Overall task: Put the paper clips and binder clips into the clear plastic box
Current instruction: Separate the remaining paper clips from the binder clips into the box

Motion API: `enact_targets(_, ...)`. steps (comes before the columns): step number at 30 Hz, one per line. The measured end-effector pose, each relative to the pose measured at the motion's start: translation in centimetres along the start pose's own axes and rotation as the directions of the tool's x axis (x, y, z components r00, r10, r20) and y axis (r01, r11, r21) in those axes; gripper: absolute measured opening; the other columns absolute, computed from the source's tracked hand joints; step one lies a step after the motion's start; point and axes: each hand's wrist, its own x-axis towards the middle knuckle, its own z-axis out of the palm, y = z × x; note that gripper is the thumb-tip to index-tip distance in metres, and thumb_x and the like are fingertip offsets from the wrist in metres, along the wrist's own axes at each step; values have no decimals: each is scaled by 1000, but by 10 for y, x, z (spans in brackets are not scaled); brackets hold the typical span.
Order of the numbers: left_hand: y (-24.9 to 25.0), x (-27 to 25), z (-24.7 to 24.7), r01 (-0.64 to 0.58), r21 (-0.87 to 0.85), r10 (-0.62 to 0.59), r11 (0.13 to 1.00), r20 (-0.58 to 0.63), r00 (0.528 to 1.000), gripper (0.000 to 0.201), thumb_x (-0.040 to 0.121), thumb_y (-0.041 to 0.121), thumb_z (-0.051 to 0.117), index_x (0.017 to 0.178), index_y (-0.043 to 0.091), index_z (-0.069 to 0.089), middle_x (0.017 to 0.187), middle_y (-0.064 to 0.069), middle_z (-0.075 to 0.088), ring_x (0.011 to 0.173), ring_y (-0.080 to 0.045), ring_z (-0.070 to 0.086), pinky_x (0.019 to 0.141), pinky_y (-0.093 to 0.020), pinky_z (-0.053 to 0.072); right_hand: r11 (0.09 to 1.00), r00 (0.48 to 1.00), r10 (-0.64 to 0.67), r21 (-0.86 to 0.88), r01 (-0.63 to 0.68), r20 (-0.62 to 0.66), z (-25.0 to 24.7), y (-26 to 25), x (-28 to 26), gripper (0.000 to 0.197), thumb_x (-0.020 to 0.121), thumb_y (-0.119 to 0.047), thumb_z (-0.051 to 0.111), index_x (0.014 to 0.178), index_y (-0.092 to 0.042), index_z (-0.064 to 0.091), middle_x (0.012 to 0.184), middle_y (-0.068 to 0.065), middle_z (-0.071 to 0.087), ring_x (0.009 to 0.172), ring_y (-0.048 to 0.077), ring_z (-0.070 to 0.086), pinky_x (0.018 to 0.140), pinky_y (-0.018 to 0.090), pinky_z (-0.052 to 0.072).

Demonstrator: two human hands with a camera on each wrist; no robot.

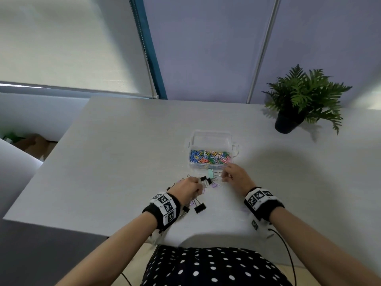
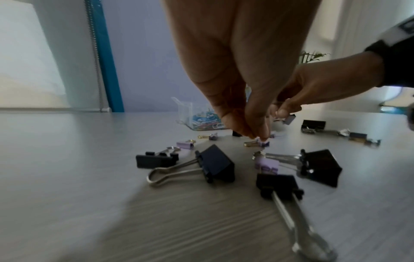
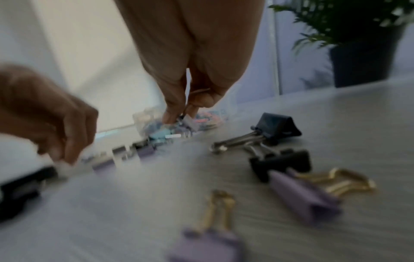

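Black binder clips [image 2: 215, 164] lie scattered on the worktop [image 1: 123, 141] just short of the clear plastic box [image 1: 212, 139] of paper clips [image 1: 209, 156] — left hand [image 1: 186, 189] fingers pinch a small lilac clip [image 2: 257, 142], right hand [image 1: 235, 176] fingers pinch a grey one [image 2: 289, 119], and either thin-handled clip could slip and skitter away.

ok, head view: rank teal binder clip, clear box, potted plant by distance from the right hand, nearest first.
From the right hand:
1. Teal binder clip, just to its left on the table.
2. Clear box, just beyond the fingers.
3. Potted plant, far right corner.

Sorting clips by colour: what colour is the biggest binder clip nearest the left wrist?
Black, clearest in the left wrist view.
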Motion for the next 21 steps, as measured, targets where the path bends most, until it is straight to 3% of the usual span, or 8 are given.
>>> enact_targets(4, -8, 1, -8, 8, -25, -10, 1000, -59, 998, 14, 83, 5, 53, 88, 4, 67, 102, -12, 62, 93, -25, 59, 85, -31, 48, 891, 981, 184, 432, -137, -68, -12, 1, -13, 15, 73, -1, 69, 67, -11, 61, 64, 5, 64, 58, 9, 57, 65, 19, 46)
enact_targets(6, -9, 0, -10, 16, -27, -17, 1000, -41, 999, 15, 83, 7, 54, 88, 5, 68, 102, -12, 62, 93, -26, 59, 86, -32, 48, 814, 960, 275, 545, -203, -55, -13, 4, -16, 15, 74, -2, 69, 69, -13, 60, 62, 1, 67, 56, 7, 58, 57, 25, 47)
enact_targets(8, -8, 0, -8, 38, -5, -38, 999, -7, 999, 15, 83, 8, 54, 90, 7, 67, 105, -10, 62, 96, -25, 59, 87, -32, 48, 730, 936, 351, 633, -259, -21, -13, 6, -18, 15, 75, -2, 69, 71, -13, 59, 57, -5, 67, 54, 9, 52, 48, 23, 42)
enact_targets(12, -2, -1, 1, 27, 29, -29, 999, 47, 998, 19, 85, 3, 49, 95, 8, 64, 106, -8, 61, 93, -23, 60, 80, -30, 50, 701, 929, 370, 661, -266, -18, -14, 5, -21, 16, 75, 0, 68, 69, -12, 60, 67, 10, 62, 63, 16, 49, 51, 24, 42)
enact_targets(15, 0, -3, 7, 3, 87, -10, 996, 72, 997, 20, 89, 5, 47, 101, 9, 62, 105, -7, 58, 81, -16, 55, 68, -22, 41, 723, 928, 371, 636, -270, -27, -16, 6, -23, 17, 75, 0, 69, 67, -13, 61, 66, 7, 58, 62, 15, 50, 53, 25, 44)
enact_targets(17, -1, -3, 12, -56, 180, 41, 982, 84, 996, 20, 90, 11, 47, 103, 9, 62, 101, -6, 57, 77, -14, 50, 68, -21, 37, 735, 930, 367, 617, -281, -13, -17, 7, -23, 19, 73, 0, 70, 64, -13, 61, 64, 6, 58, 58, 14, 50, 52, 24, 45)
enact_targets(19, -6, -1, 16, -83, 237, 70, 968, 63, 996, 18, 90, 18, 46, 91, 9, 61, 85, -1, 57, 70, -12, 49, 68, -23, 38, 754, 933, 360, 585, -299, 13, -18, 7, -22, 20, 73, 0, 70, 63, -14, 60, 62, 5, 57, 54, 11, 49, 49, 21, 45)
enact_targets(21, -9, 0, 18, -90, 245, 82, 965, 43, 996, 19, 90, 22, 44, 78, 12, 55, 66, 4, 50, 59, -7, 45, 64, -26, 41, 701, 921, 388, 643, -309, 19, -18, 6, -20, 19, 80, 1, 63, 67, -12, 57, 63, 4, 58, 46, 7, 44, 41, 17, 41)
